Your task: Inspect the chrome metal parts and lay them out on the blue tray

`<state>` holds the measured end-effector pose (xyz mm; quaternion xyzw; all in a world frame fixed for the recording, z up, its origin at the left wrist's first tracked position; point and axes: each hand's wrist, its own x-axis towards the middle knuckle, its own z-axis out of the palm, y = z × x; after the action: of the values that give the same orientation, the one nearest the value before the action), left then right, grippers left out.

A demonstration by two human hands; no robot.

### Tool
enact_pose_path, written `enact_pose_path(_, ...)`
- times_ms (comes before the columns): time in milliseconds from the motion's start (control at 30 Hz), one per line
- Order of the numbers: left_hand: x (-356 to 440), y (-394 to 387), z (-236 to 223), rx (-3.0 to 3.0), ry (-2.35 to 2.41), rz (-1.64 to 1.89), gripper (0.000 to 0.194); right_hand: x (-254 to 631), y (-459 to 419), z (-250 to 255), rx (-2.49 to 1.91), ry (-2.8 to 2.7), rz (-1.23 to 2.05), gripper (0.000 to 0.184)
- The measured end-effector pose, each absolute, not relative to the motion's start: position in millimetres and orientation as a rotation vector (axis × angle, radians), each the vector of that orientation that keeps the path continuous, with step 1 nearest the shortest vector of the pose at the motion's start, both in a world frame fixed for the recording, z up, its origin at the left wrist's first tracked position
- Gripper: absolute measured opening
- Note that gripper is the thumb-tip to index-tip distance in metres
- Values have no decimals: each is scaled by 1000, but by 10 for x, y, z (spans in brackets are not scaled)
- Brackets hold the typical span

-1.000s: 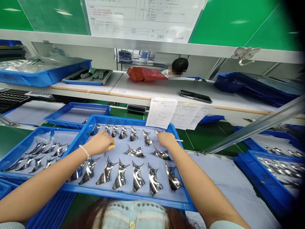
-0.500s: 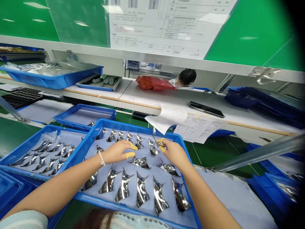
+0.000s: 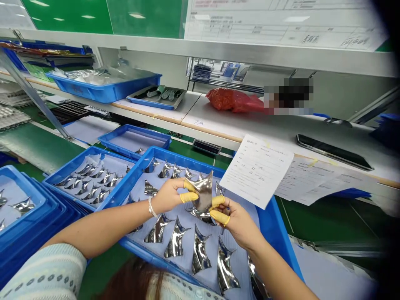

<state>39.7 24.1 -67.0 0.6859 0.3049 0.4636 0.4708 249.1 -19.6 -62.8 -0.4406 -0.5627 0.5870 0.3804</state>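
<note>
Left hand (image 3: 171, 195) and right hand (image 3: 236, 218), yellow covers (image 3: 189, 197) on thumb and finger, pinch one curved, shiny metal piece (image 3: 203, 192) between them: left at its left edge, right at its lower right. Piece is held raised over the blue tray (image 3: 283, 233); similar pieces (image 3: 200, 252) lie below the hands. Beyond them, the shelf (image 3: 250, 125) bears handwritten "7A". Printed sheet (image 3: 258, 171), just beyond the right hand: text too small to read. Posted sheet (image 3: 243, 30), above and beyond both hands: two handwritten entries, illegible.
</note>
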Motion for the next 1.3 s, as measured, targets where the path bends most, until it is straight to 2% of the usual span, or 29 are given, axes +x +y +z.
enact_pose_path(167, 393, 242, -645, 1849, 600, 1148, 29, 2515, -179, -769, -1172, -1538, 1437, 18)
enact_pose_path(400, 374, 232, -647, 1859, 504, 1133, 14, 2511, -156, -829, -1184, -1548, 1440, 21)
enact_pose_path(700, 481, 300, -740, 1080, 673, 927, 26, 2480, -210, -723, -1039, -1186, 1865, 34)
enact_pose_path(900, 506, 271, -705, 934, 705, 878, 33, 2508, -199, -695, -976, -1141, 1871, 42)
enact_pose_path(1133, 524, 226, -733, 847, 652, 839, 42, 2446, -189, -769, -963, -1178, 1849, 31)
enact_pose_path(1300, 517, 228, -751, 799, 621, 863, 43, 2444, -186, -818, -976, -1189, 1863, 32)
